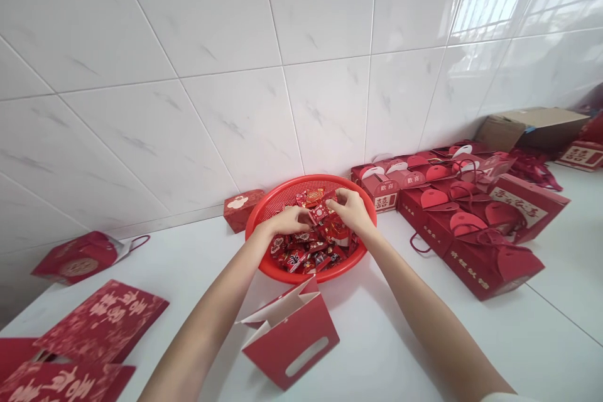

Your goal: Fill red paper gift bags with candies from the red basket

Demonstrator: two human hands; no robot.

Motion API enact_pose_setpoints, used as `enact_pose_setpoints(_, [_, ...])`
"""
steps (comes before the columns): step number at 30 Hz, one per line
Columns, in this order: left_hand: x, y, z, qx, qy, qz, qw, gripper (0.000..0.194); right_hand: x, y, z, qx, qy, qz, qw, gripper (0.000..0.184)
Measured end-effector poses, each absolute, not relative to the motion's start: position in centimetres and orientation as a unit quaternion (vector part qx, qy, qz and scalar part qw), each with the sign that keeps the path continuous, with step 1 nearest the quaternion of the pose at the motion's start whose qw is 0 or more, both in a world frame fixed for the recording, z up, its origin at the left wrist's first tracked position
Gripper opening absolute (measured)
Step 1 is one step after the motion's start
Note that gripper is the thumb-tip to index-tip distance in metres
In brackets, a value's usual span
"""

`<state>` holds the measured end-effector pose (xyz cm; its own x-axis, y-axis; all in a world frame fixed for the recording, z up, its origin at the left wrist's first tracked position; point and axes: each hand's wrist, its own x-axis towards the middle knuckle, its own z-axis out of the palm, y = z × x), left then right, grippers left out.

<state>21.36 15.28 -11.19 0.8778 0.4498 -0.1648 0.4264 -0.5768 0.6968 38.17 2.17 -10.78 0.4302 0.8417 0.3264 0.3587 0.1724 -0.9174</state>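
Observation:
Both my hands are inside a red plastic basket [254, 257] of wrapped candies. My left hand [288, 220] reaches in from the left, its fingertips closed at one end of a red wrapped candy [319, 212] with white print. From the right, my right hand [352, 210] has thumb and fingers pinched at the candy's other end. More candies [296, 259] in red and dark wrappers lie beneath the hands. Directly in front of the basket stands a red paper gift box [294, 342], its top open and its pale inside showing.
Filled-out red gift boxes [452, 226] with rope handles stand in rows at right, before a cardboard box [532, 125]. A small red box [241, 208] touches the tiled wall [226, 119]. At left are a tipped box [80, 257] and flat red packages [103, 320].

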Motion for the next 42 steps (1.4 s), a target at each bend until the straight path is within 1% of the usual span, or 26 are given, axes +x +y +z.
enact_pose_setpoints(2, [21.2,15.4,-11.3,0.899,0.253,-0.013,0.359,0.024,38.2,2.1,-10.8,-0.612,-0.491,0.207,0.585,0.027])
enact_pose_setpoints(7, [21.3,15.5,-11.7,0.914,0.260,-0.052,0.306,0.048,38.2,2.2,-10.9,-0.614,-0.487,0.206,0.587,0.024])
enact_pose_setpoints(12, [21.4,15.1,-11.9,0.914,0.273,-0.072,0.290,0.064,38.3,2.3,-11.1,-0.609,-0.481,0.203,0.597,0.030])
enact_pose_setpoints(14, [21.4,14.9,-11.9,0.914,0.273,-0.065,0.294,0.061,38.3,2.3,-11.1,-0.602,-0.482,0.210,0.601,0.030])
enact_pose_setpoints(20, [21.6,14.8,-11.4,0.899,0.270,-0.002,0.345,0.043,38.3,2.1,-10.9,-0.563,-0.483,0.251,0.622,0.032])
enact_pose_setpoints(23, [21.4,14.7,-10.5,0.881,0.270,0.088,0.378,0.038,38.4,2.1,-10.7,-0.544,-0.476,0.267,0.638,0.035])
enact_pose_setpoints(28, [20.6,13.0,-9.1,0.833,0.261,0.273,0.403,0.040,38.0,1.5,-9.8,-0.510,-0.472,0.308,0.650,0.037])
enact_pose_setpoints(31, [19.9,10.9,-8.7,0.796,0.255,0.352,0.420,0.043,37.5,0.7,-8.9,-0.473,-0.466,0.349,0.662,0.035])
enact_pose_setpoints(34, [19.0,9.0,-8.2,0.756,0.242,0.405,0.454,0.042,36.9,-0.3,-7.9,-0.444,-0.475,0.366,0.665,0.033])
enact_pose_setpoints(38, [18.1,7.6,-7.2,0.759,0.226,0.388,0.473,0.042,36.5,-1.5,-6.7,-0.426,-0.515,0.383,0.638,0.034])
enact_pose_setpoints(41, [17.4,7.9,-6.9,0.787,0.211,0.331,0.475,0.045,36.6,-2.2,-6.0,-0.442,-0.551,0.347,0.617,0.034])
enact_pose_setpoints(42, [17.2,8.2,-6.9,0.807,0.215,0.301,0.460,0.045,36.7,-2.4,-5.8,-0.450,-0.561,0.326,0.614,0.033])
